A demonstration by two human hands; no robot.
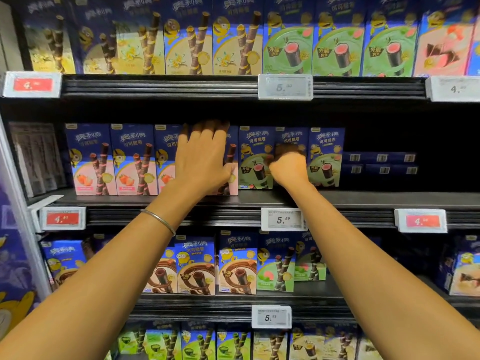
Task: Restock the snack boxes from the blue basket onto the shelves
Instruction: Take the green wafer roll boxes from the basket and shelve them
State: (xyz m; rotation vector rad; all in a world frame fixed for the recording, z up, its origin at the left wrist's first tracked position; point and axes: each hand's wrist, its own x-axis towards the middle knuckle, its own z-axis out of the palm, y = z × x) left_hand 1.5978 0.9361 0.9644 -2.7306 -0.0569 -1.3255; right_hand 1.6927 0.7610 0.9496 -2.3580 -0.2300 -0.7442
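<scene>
here, left grip flat on fourth pink box — right grip fisted at three green boxes

A black metal shelf carries a row of upright blue-and-pink snack boxes at its left. Upright blue-and-green snack boxes stand just beside them, and dark blue boxes lie stacked flat at the back right. White price tags sit on its front edge.
</scene>
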